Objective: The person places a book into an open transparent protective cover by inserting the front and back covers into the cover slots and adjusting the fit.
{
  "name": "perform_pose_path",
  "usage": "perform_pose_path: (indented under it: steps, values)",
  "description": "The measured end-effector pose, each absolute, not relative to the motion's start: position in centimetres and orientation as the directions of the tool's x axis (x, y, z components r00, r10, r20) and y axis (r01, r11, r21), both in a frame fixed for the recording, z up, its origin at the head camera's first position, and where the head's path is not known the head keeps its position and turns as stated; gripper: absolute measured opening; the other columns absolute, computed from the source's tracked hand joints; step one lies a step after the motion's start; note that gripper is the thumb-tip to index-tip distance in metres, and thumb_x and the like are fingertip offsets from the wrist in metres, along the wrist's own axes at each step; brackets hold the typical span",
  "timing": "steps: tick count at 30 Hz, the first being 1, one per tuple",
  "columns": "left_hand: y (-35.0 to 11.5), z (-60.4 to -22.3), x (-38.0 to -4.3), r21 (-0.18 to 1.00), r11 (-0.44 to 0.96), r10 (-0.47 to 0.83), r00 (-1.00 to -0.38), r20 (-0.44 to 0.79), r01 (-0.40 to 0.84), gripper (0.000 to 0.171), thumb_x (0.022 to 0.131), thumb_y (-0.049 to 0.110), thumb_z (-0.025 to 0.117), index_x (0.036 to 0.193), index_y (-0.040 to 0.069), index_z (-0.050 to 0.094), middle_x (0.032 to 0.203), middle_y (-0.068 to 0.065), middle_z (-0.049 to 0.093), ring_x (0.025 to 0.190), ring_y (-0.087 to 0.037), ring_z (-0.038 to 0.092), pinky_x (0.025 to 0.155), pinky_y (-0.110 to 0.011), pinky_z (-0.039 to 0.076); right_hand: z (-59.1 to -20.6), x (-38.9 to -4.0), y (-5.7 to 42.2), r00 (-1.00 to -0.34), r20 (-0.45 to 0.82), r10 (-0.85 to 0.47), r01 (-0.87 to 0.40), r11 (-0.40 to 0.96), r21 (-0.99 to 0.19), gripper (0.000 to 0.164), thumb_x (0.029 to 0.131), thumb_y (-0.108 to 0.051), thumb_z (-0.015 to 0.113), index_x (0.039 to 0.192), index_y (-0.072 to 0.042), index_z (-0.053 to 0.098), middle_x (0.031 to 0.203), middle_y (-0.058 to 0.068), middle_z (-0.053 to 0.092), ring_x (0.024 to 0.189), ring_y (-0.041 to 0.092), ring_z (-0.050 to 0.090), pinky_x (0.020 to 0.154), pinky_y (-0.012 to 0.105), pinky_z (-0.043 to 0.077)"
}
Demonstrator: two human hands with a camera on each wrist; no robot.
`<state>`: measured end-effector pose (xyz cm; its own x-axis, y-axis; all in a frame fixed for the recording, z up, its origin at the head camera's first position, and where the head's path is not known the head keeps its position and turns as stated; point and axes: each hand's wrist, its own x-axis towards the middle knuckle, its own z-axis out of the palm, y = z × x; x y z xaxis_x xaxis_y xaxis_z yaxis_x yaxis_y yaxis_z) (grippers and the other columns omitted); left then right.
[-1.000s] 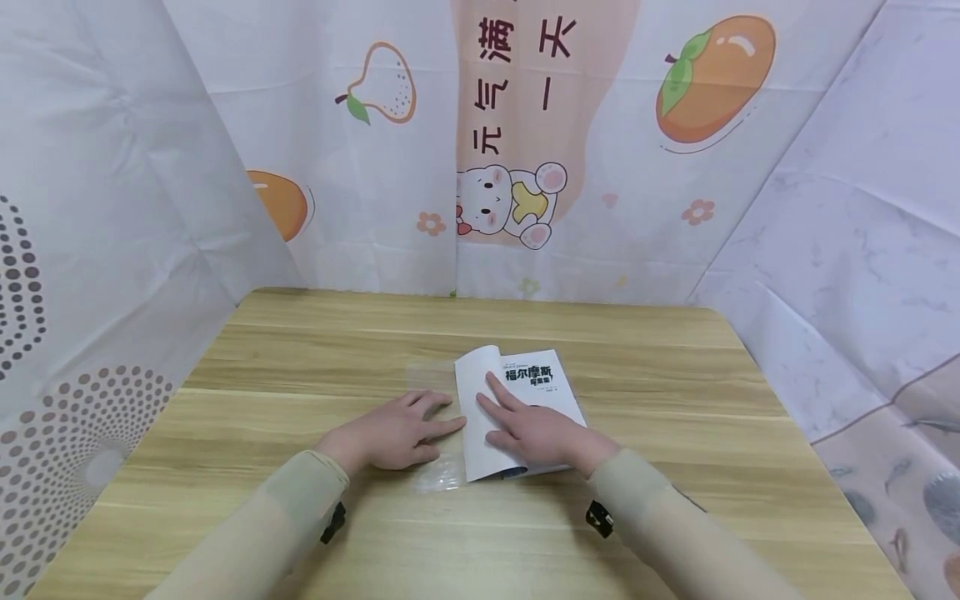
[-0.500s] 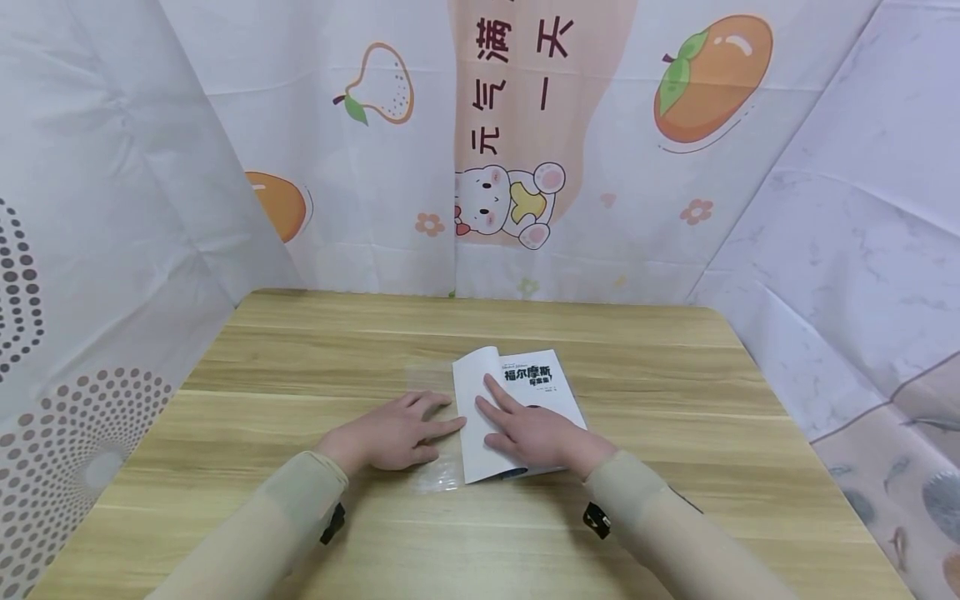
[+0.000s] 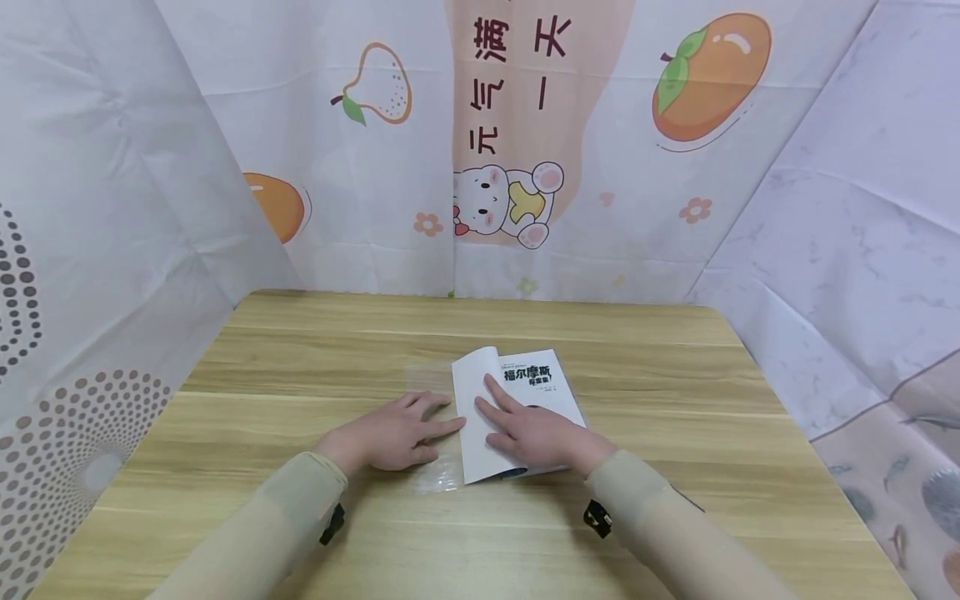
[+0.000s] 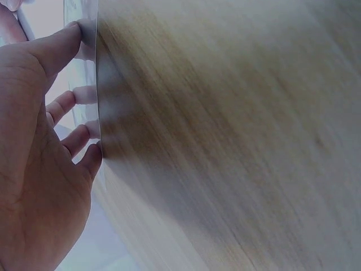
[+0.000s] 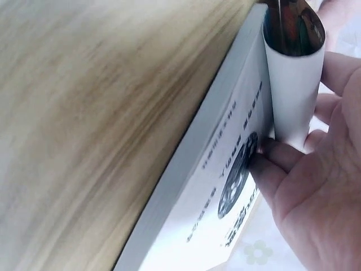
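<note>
A paperback book [image 3: 562, 408] with Chinese lettering on its white title page lies on the table. Its front cover [image 3: 471, 387] is folded back leftward, white inside up, and in the right wrist view that cover [image 5: 293, 96] curves over like a roll. My right hand [image 3: 536, 435] rests on the book, fingers spread and pressing the turned cover; some fingertips touch the printed page. To the left, my left hand [image 3: 392, 435] lies on a clear plastic film [image 3: 438, 477] beside the book. Its fingertips press the film, one reaching the cover's edge.
The wood-grain table [image 3: 300, 350] extends on all sides of the book. Behind it hangs a printed curtain [image 3: 420, 183], with further curtains at left and right. Dark wrist devices [image 3: 597, 518] sit under both sleeves.
Almost nothing differs. Both hands keep their places on the film and the cover, while the whole head view shifts very slightly.
</note>
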<state>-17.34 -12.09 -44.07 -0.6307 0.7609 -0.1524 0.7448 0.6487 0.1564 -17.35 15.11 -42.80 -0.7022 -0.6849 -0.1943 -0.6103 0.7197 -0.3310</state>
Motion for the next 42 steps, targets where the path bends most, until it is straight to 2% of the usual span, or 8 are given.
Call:
perform_pose_path:
  steps: [7, 14, 42]
  values:
    - [-12.14, -44.23, -17.38, 0.145, 0.630, 0.777, -0.616, -0.132, 0.763, 0.054, 0.100, 0.039, 0.050, 0.150, 0.033, 0.031, 0.153, -0.010, 0.027, 0.138, -0.033, 0.024, 0.108, -0.052, 0.034, -42.88, -17.94, 15.90, -0.714, -0.218, -0.665, -0.533, 0.718, -0.448, 0.061, 0.103, -0.039, 0.041, 0.155, -0.018, 0.014, 0.160, 0.008, -0.009, 0.132, 0.025, 0.039, 0.104, 0.046, 0.041]
    - [-12.13, -44.37, -17.51, 0.152, 0.639, 0.769, -0.623, -0.141, 0.754, 0.055, 0.100, 0.039, 0.050, 0.151, 0.034, 0.029, 0.154, -0.009, 0.026, 0.138, -0.033, 0.022, 0.109, -0.053, 0.031, -42.77, -18.09, 16.09, -0.725, -0.207, -0.656, -0.509, 0.714, -0.481, 0.067, 0.101, -0.042, 0.047, 0.155, -0.018, 0.014, 0.160, 0.008, -0.008, 0.130, 0.026, 0.041, 0.104, 0.046, 0.041]
    - [-11.99, -44.18, -17.38, 0.178, 0.642, 0.766, -0.622, -0.162, 0.745, 0.054, 0.101, 0.037, 0.050, 0.151, 0.033, 0.029, 0.154, -0.007, 0.024, 0.138, -0.033, 0.022, 0.108, -0.052, 0.033, -42.61, -17.95, 15.54, -0.716, -0.220, -0.662, -0.546, 0.728, -0.414, 0.069, 0.100, -0.036, 0.051, 0.154, -0.011, 0.016, 0.160, 0.014, -0.007, 0.130, 0.026, 0.042, 0.103, 0.044, 0.042]
